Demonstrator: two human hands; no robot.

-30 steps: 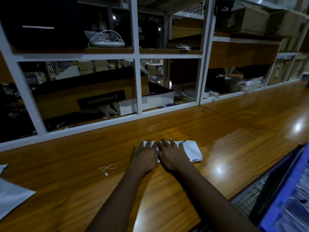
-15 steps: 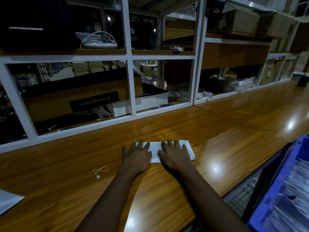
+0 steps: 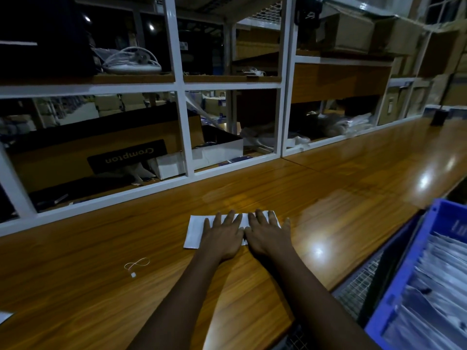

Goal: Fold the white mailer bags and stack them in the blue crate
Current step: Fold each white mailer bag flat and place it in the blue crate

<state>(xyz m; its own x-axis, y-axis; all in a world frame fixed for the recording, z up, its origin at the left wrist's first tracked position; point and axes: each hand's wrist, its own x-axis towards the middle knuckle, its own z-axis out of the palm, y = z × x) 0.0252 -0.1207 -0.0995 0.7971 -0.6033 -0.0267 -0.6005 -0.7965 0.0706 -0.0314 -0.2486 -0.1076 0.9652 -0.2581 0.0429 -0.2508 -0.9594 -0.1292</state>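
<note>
The left hand (image 3: 222, 236) and right hand (image 3: 267, 236) lie flat side by side, fingers straight and spread, palms pressing down on a folded white mailer bag (image 3: 194, 231); neither hand curls round anything. The bag sits on the wooden table (image 3: 101, 274) straight ahead of the person, at twelve o'clock. Its left end shows bare beyond the left hand, while its right end barely shows past the right hand's fingers.

The bag looks thin, light and limp, probably slick plastic film that wants to spring open once the pressure lifts. It likely slides easily on the glossy tabletop, so a pinch along the creased long edge, or a thumb under the bare left end, seems the surest hold.

At eight o'clock from the hands a small looped cord with a tag (image 3: 136, 265) lies on the wood, well apart from the bag. The blue crate (image 3: 404, 274) stands at four o'clock, past the table's near edge and lower than it, with rows of white bags (image 3: 434, 286) already in it. Between table and crate runs a strip of wire mesh (image 3: 358, 291). The way from bag to crate looks open. At twelve o'clock the white shelf frame (image 3: 182, 127) closes off the far edge, leaving a band of bare wood ahead of the fingertips.
</note>
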